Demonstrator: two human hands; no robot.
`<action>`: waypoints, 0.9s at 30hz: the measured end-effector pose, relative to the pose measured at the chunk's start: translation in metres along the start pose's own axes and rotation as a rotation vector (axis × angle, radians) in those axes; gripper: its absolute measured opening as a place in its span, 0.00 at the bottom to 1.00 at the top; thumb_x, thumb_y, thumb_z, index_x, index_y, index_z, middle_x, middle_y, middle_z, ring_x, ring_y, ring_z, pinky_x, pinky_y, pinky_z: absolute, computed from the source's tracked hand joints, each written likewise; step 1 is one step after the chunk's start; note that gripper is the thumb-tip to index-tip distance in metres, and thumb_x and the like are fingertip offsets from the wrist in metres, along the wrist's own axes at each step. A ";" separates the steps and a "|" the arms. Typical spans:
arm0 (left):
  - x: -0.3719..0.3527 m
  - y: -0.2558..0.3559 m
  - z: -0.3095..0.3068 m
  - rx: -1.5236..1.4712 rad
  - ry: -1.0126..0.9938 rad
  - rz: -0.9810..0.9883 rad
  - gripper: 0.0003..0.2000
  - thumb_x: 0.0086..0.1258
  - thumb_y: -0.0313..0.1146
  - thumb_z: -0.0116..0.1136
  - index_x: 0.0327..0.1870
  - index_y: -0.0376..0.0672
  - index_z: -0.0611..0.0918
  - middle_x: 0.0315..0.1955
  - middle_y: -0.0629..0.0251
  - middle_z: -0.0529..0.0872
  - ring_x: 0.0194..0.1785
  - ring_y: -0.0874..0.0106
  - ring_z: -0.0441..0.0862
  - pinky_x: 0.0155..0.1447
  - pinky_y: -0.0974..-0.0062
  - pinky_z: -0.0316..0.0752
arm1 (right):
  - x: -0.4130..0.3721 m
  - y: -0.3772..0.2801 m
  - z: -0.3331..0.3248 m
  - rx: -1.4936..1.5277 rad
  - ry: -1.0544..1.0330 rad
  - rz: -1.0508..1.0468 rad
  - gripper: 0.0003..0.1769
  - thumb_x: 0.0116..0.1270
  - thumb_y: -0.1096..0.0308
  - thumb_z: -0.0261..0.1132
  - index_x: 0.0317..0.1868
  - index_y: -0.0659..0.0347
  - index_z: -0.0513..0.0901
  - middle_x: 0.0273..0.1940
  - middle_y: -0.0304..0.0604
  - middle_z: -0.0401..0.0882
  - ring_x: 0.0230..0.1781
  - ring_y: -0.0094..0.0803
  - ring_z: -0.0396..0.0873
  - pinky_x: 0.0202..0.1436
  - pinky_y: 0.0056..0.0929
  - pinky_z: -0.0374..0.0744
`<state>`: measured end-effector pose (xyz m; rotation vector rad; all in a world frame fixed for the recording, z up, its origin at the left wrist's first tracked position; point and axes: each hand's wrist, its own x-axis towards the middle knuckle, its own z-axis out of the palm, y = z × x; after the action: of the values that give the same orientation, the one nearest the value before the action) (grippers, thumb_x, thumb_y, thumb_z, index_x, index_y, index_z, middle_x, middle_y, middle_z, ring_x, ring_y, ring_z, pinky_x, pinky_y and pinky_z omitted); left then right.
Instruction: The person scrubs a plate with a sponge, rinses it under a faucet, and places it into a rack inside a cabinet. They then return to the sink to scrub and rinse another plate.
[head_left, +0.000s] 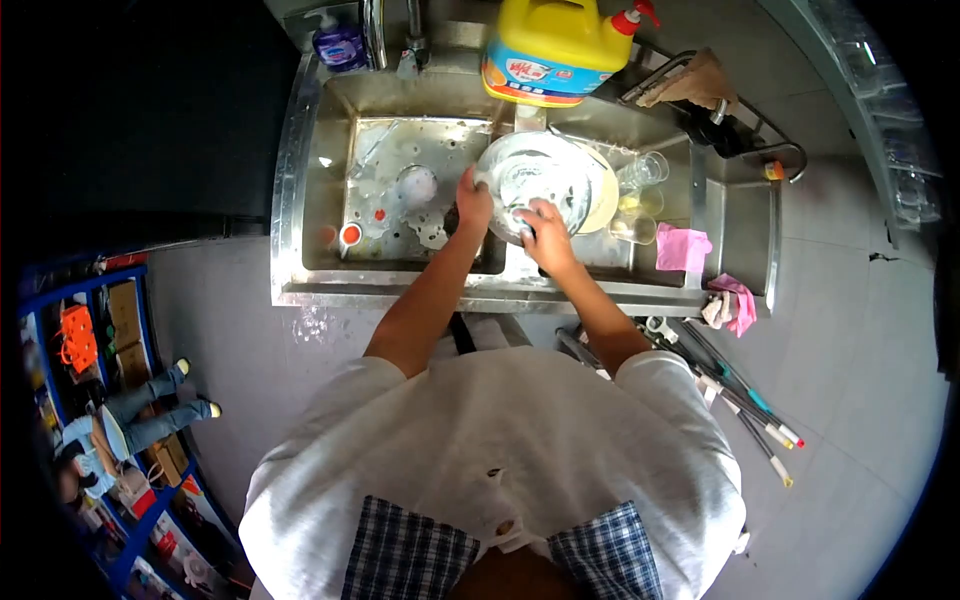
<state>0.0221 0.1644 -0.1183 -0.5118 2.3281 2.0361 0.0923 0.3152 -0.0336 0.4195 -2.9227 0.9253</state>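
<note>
A round, soapy plate (545, 165) is held tilted over the divider between two sink basins. My left hand (474, 200) is closed on the plate's left rim. Bent over the plate's lower part, my right hand (547, 238) has its fingers closed round something small and pale that I cannot make out. Behind the plate, to the right, shows a cream-coloured plate (603, 190). In the left basin (325, 180) are a foamy round thing (416, 184) and a small cup with red inside (350, 235).
Clear glasses (640, 228) stand in the right basin, near a pink cloth (683, 248). A yellow detergent jug (550, 55) and a purple soap bottle (339, 45) stand at the back. Poles (740, 395) lie on the floor to the right. Another person (110, 435) is by the shelves at left.
</note>
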 end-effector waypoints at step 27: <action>-0.054 0.026 -0.254 -0.545 0.346 -0.261 0.22 0.56 0.14 0.58 0.54 0.34 0.73 0.43 0.57 0.83 0.46 0.66 0.82 0.49 0.70 0.77 | 0.053 -0.024 -0.011 -0.295 0.195 0.102 0.24 0.51 0.64 0.70 0.50 0.58 0.78 0.49 0.54 0.69 0.49 0.52 0.69 0.51 0.46 0.69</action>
<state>0.1193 -0.0649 -0.0421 -1.1932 1.6739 2.5916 0.0472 0.2900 -0.0044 0.1543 -2.8555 0.4965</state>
